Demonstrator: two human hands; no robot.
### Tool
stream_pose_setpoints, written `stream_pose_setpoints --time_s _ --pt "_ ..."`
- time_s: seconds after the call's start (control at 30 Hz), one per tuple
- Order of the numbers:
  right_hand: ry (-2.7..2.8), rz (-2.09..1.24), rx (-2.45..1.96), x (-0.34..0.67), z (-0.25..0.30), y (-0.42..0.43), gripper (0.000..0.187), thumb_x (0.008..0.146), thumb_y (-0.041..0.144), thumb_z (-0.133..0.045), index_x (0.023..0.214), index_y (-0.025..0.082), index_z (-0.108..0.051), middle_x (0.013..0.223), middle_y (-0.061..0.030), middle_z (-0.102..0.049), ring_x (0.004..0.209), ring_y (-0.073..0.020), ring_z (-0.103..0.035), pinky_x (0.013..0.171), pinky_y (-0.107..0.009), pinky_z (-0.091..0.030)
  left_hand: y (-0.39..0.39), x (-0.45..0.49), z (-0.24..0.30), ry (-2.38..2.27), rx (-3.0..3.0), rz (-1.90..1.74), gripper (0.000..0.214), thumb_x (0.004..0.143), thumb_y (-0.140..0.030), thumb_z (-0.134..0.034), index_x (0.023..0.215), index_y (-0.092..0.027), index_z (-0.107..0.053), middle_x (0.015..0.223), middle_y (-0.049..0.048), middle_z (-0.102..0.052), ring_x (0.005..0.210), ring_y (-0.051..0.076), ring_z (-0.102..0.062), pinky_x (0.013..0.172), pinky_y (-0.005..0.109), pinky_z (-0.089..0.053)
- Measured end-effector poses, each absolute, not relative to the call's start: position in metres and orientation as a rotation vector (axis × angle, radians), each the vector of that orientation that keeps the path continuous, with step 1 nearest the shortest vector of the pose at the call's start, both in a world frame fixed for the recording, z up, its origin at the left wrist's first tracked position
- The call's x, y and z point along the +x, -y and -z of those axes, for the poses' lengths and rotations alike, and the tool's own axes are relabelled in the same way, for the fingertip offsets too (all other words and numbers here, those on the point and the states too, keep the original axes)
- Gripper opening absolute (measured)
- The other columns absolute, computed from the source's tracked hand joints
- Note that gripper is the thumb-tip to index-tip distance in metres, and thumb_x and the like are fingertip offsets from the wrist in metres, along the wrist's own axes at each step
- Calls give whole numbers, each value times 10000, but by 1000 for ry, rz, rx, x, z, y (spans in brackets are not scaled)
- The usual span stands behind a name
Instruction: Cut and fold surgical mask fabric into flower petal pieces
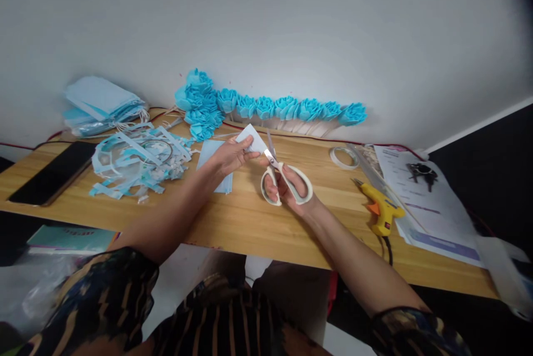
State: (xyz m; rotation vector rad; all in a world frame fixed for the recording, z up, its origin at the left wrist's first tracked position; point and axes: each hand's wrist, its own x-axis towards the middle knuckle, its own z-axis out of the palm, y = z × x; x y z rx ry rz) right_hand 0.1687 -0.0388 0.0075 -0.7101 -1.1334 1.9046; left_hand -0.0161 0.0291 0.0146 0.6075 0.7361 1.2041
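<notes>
My left hand (pixel 234 156) pinches a small folded piece of pale blue-white mask fabric (pixel 253 138) above the table. In my right hand (pixel 293 186) is a pair of white-handled scissors (pixel 302 185), fingers through the loops. The blades are spread and point up, close to the right edge of the fabric. Beneath my left wrist lies a flat light-blue fabric sheet (pixel 210 150), partly covered by the arm. A heap of cut blue and white strips (pixel 144 159) lies to the left of that sheet.
Blue fabric flowers (pixel 265 107) line the wall. Stacked face masks (pixel 102 103) and a black phone (pixel 54 173) are on the left. On the right are a tape roll (pixel 343 158), a yellow glue gun (pixel 382 210) with its cord, papers (pixel 420 195) and keys (pixel 422 173).
</notes>
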Motion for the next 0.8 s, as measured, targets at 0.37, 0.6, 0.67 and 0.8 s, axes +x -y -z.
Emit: stream_pose_setpoints --time_s 0.37,0.6,0.67,0.8 --pt "1105 -1880 -744 167 -11 43 627 768 676 -725 1124 165 -651 574 53 -561 389 -81 -428 386 -227 -294 -30 -15 -12 -713 637 -1212 92 848 -114 -751 805 -107 -671 699 18 -700 605 103 -667 589 196 -566" --pt "1144 -1837 -794 167 -11 44 657 761 712 -715 1109 157 -655 544 59 -543 355 -73 -411 353 -212 -267 -29 -15 -14 -729 645 -1209 101 851 -129 -757 810 -92 -672 713 26 -708 591 104 -672 569 200 -578" --pt "1144 -1834 -808 167 -10 43 680 739 729 -726 1100 157 -655 533 61 -543 341 -71 -405 338 -204 -258 -29 -15 -15 -726 643 -1202 94 851 -121 -755 809 -92 -676 716 25 -714 592 102 -673 564 195 -577" --pt "1136 -1846 -811 168 -8 41 700 718 729 -750 1103 153 -651 530 60 -551 338 -66 -407 331 -191 -265 -29 -16 -16 -720 632 -1208 102 823 -111 -781 807 -96 -682 715 20 -714 594 100 -672 560 189 -568"
